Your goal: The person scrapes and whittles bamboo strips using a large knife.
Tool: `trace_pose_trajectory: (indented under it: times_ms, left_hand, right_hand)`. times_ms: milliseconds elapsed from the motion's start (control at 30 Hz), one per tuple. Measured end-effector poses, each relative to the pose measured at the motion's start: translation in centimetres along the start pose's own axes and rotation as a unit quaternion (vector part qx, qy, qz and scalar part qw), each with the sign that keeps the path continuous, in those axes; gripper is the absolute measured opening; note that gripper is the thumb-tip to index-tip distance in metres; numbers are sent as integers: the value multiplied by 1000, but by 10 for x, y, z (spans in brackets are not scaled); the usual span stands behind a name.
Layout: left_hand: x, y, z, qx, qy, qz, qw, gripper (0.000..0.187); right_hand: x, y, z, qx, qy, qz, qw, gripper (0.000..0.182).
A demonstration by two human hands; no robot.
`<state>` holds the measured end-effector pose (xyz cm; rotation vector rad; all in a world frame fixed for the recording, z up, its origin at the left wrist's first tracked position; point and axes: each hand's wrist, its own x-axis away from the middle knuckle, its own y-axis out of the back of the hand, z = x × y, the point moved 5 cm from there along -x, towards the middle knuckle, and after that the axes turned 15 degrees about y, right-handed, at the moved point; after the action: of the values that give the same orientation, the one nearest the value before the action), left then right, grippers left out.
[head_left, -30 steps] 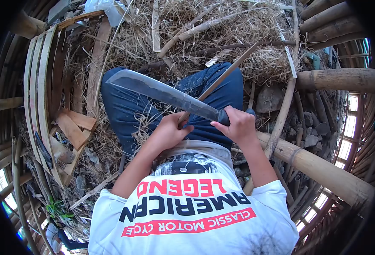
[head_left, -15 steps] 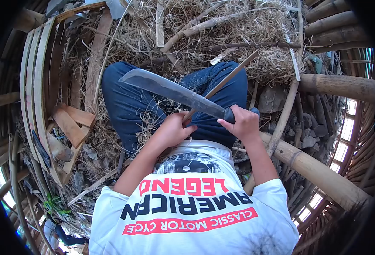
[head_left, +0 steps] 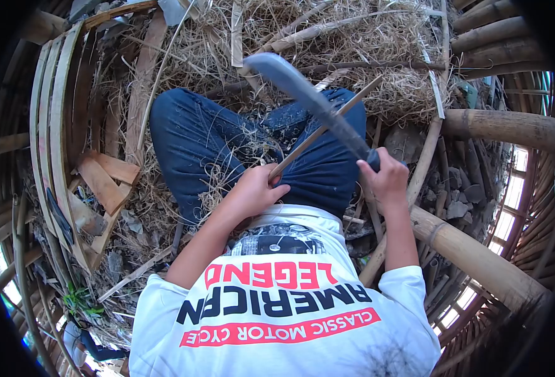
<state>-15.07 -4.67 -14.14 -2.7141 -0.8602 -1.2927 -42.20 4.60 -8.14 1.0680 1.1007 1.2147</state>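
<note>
1. Seated amid dry straw (head_left: 365, 38) and bamboo litter, inside a frame of thick bamboo poles (head_left: 478, 251).
2. Gripping with the left hand (head_left: 250, 191), fingers curled shut round the near end of a thin bamboo strip (head_left: 327, 122), just above the lap (head_left: 189, 138).
3. Gripping with the right hand (head_left: 387, 179) too, fingers wrapped tight on the dark handle of a machete (head_left: 302, 88), out past the right side of the lap.
4. Slanting up and away across the lap: the strip, with the blade crossing over its far half, tip raised toward the straw; contact between the two impossible to tell.
5. Probably mid-stroke in shaving or trimming the strip, blade lifted clear.
6. For the next pass: firm hold on the near end, edge angled away from the lap and the left fingers.
7. Left of the lap, flat wooden offcuts (head_left: 104, 182) and a bundle of curved slats (head_left: 51, 113) on rough, debris-strewn ground.
</note>
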Motion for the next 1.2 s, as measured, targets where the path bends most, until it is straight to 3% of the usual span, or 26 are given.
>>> trace_pose_trajectory:
  times_ms: [267, 733, 800, 900, 967, 1033, 1100, 1200]
  left_hand:
    - [5, -6, -3, -3, 3, 18, 1000, 34]
    - [17, 0, 5, -43, 36, -19, 998, 35]
    - [24, 0, 4, -46, 39, -17, 998, 35]
    - [35, 5, -3, -50, 25, -42, 998, 35]
    - [24, 6, 5, -29, 7, -56, 998, 35]
    - [14, 9, 10, -21, 10, -42, 999, 37]
    - [2, 6, 15, -41, 62, 40, 996, 41]
    - [-1, 8, 14, -15, 59, 95, 994, 42]
  right_hand:
    - [6, 12, -53, 24, -102, 2, 994, 49]
    - [1, -1, -81, 24, -138, 18, 990, 51]
    - [7, -1, -103, -27, -224, -19, 974, 53]
    - [28, 0, -128, -29, -275, -25, 961, 54]
    - [32, 0, -122, -11, -258, -40, 965, 55]
    - [42, -2, -117, -51, -306, -60, 949, 55]
    - [47, -11, -107, -116, -314, -103, 937, 53]
    - [47, -18, -76, -271, -300, -149, 902, 50]
